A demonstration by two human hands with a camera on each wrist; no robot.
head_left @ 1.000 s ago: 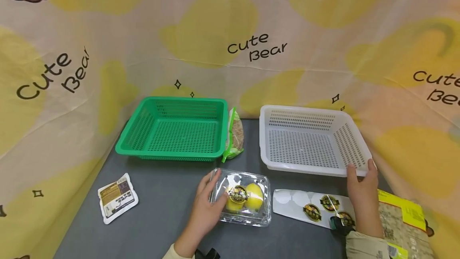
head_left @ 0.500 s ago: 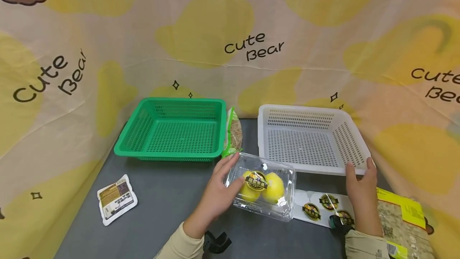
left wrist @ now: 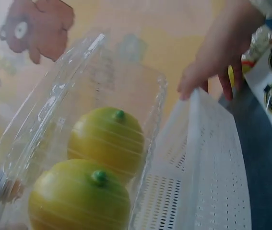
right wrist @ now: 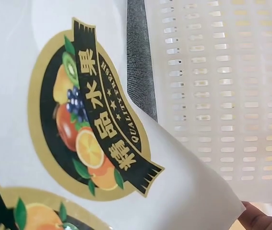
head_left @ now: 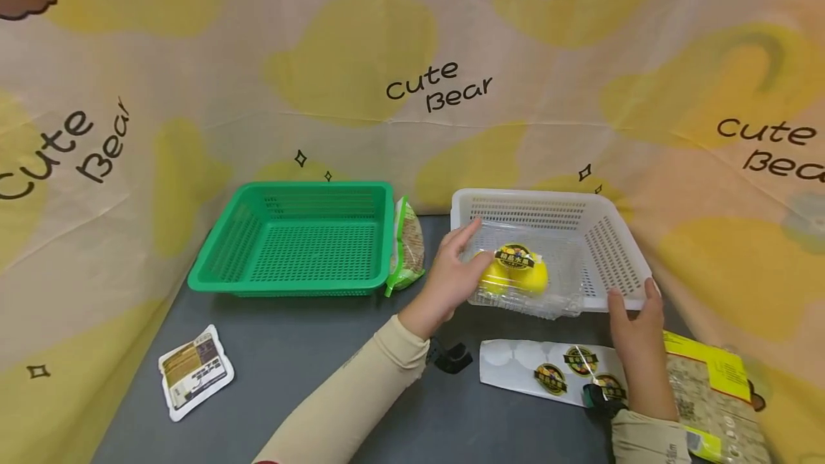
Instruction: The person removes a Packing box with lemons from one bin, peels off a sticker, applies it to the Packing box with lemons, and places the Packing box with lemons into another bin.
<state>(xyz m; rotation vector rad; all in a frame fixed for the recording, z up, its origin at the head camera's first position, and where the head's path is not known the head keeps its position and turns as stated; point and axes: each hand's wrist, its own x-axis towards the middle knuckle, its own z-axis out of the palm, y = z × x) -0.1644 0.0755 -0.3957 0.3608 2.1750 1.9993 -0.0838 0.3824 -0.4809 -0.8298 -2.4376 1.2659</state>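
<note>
In the head view my left hand [head_left: 454, 274] grips the left end of a clear plastic clamshell box [head_left: 563, 263]. Two yellow fruits [head_left: 533, 279] sit inside it, and a black-and-gold fruit sticker [head_left: 515, 256] is on its lid. The box is tilted over the left part of a white perforated basket [head_left: 615, 235]; whether it touches the basket I cannot tell. The left wrist view shows green stem ends on the fruits [left wrist: 106, 139]. My right hand [head_left: 638, 324] holds the basket's front right corner, thumb and fingers at the rim.
A white sticker sheet [head_left: 515, 364] lies before the basket, partly under the right wrist. Right of it is a yellow-topped bag [head_left: 709, 396]. A green basket [head_left: 290, 288], a green-edged bag [head_left: 409, 245] and a small flat white packet [head_left: 196, 371] are on the left.
My left hand has lifted the clamshell box off the table and carried it right and away from me, over the white basket. The right hand has stayed at the basket's corner.
</note>
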